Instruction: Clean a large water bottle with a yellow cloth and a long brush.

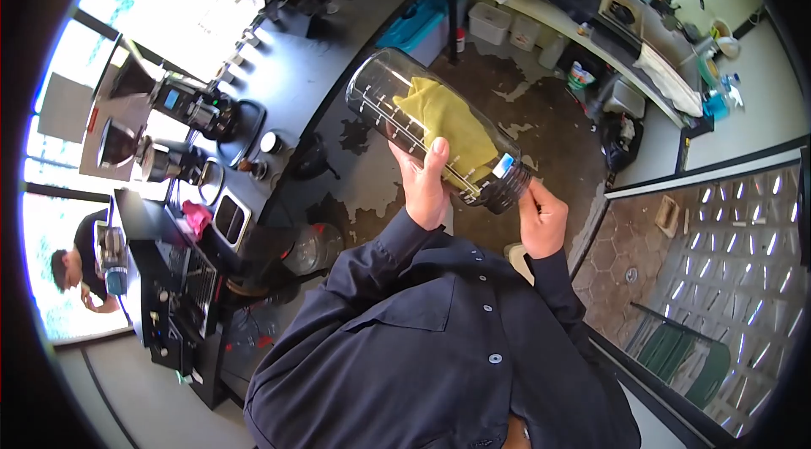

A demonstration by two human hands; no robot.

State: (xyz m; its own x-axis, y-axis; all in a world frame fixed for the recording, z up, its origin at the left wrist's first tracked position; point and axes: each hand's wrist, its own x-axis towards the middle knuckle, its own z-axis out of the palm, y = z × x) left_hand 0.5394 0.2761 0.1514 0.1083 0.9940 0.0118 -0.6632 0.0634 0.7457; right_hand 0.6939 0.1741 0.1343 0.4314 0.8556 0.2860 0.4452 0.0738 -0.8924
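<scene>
A large clear jar (380,78) with white measuring marks lies tilted in front of my chest, its base to the upper left and its ribbed neck to the lower right. Inside it is a crumpled yellow-green cloth (453,126). My left hand (426,186) supports the jar from below, thumb up along its side. At the neck, my right hand (543,218) has its fingers pinched together at the rim; whether they hold the rim or a bit of cloth is hard to tell.
On the dark counter (298,69) at left stand coffee grinders (190,107) and a lidded cup (270,142). A sink (624,8) and a white towel (668,78) are at upper right. Below the counter sits a large clear bottle (313,249). Another person (85,259) is beyond the window.
</scene>
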